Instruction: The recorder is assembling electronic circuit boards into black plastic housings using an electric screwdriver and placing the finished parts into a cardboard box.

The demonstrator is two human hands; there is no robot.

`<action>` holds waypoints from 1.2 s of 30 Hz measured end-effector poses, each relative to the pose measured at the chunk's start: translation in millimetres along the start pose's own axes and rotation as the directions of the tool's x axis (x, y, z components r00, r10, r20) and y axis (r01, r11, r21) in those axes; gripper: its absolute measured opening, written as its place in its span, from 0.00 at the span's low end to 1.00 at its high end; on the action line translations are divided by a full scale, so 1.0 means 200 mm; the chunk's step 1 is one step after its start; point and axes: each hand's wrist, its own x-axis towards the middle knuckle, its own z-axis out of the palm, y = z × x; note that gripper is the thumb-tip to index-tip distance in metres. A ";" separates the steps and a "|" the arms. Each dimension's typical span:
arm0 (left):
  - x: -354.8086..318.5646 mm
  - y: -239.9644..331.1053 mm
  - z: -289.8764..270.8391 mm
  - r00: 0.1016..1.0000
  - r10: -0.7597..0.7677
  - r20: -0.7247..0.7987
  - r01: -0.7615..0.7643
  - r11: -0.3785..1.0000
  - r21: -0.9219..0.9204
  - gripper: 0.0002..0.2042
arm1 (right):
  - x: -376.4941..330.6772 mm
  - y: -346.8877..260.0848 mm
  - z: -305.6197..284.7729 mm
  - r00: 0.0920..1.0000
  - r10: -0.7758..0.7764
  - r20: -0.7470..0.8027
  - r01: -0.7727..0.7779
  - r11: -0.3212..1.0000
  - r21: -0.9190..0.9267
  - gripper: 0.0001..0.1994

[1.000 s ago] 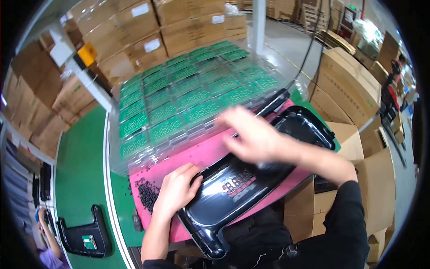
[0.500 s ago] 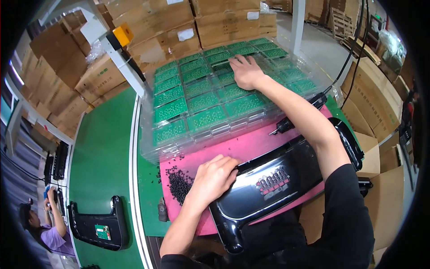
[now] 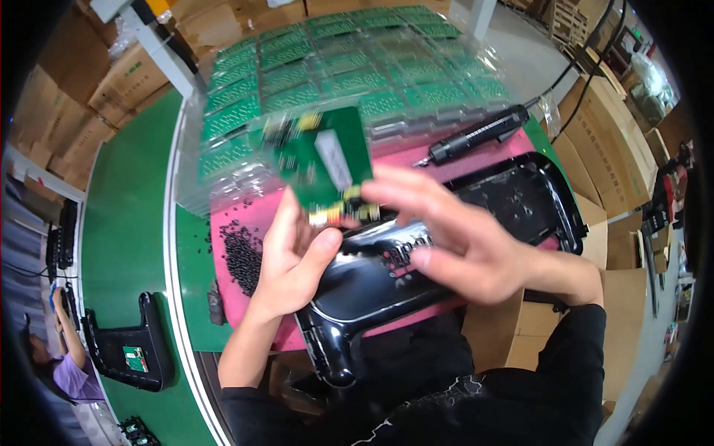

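Note:
A green circuit board (image 3: 309, 167), smeared by motion, is held up over the work surface with a pale label and yellow connectors showing. My left hand (image 3: 294, 260) grips its lower edge, thumb towards me. Close to the board's right side is my right hand (image 3: 476, 249), fingers apart and slightly blurred; whether its fingertips touch the board is unclear. Below both hands lies a glossy black plastic housing (image 3: 364, 290) with a cut-out in its middle. It rests on a pink mat (image 3: 398, 157).
Beyond the mat stand stacked clear trays of circuit boards (image 3: 223, 182). A black electric screwdriver (image 3: 480, 137) lies before them. Small black screws (image 3: 242, 256) are heaped at left. On the green bench, another housing (image 3: 152, 331) contains a board; a co-worker (image 3: 71, 372) is beyond.
My right hand has come back from the trays towards me. A circuit board is now in my left hand, which has lifted off the housing. The view has shifted.

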 end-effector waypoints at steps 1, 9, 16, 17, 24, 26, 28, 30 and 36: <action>-0.01 0.01 0.05 0.999 0.023 0.030 -0.020 0.995 -0.103 0.23 | -0.05 -0.03 0.03 1.000 0.016 0.006 -0.016 0.999 -0.030 0.34; -0.03 0.07 0.04 0.735 -0.392 0.553 0.172 0.897 0.408 0.23 | -0.33 -0.10 -0.03 0.987 0.037 -0.154 -0.119 0.816 -0.565 0.40; -0.04 0.09 0.12 0.490 -0.480 0.728 0.232 0.877 0.422 0.26 | -0.46 -0.10 0.10 0.994 0.095 -0.046 -0.104 0.821 -0.561 0.15; -0.04 0.08 0.10 0.479 -0.497 0.724 0.235 0.867 0.440 0.24 | -0.46 -0.10 0.11 0.992 0.092 -0.087 -0.124 0.843 -0.523 0.13; -0.03 0.09 0.07 0.777 -0.400 0.486 0.116 0.850 0.514 0.19 | -0.48 -0.08 0.03 0.865 0.444 -0.235 -0.466 0.884 -0.046 0.09; -0.02 0.09 0.07 0.828 -0.396 0.397 0.155 0.842 0.516 0.30 | -0.46 -0.11 -0.03 0.784 0.579 -0.224 -0.596 0.803 -0.014 0.08; -0.02 0.12 0.10 0.844 -0.395 0.363 0.138 0.813 0.565 0.33 | -0.45 -0.10 -0.04 0.716 0.656 -0.241 -0.641 0.753 0.146 0.07; -0.04 0.09 0.09 0.854 -0.370 0.366 0.093 0.801 0.592 0.33 | -0.47 -0.07 -0.07 0.718 0.655 -0.235 -0.643 0.754 0.134 0.07; -0.03 0.05 0.08 0.868 -0.356 0.346 0.080 0.789 0.610 0.32 | -0.47 -0.02 -0.06 0.696 0.667 -0.265 -0.629 0.745 0.224 0.07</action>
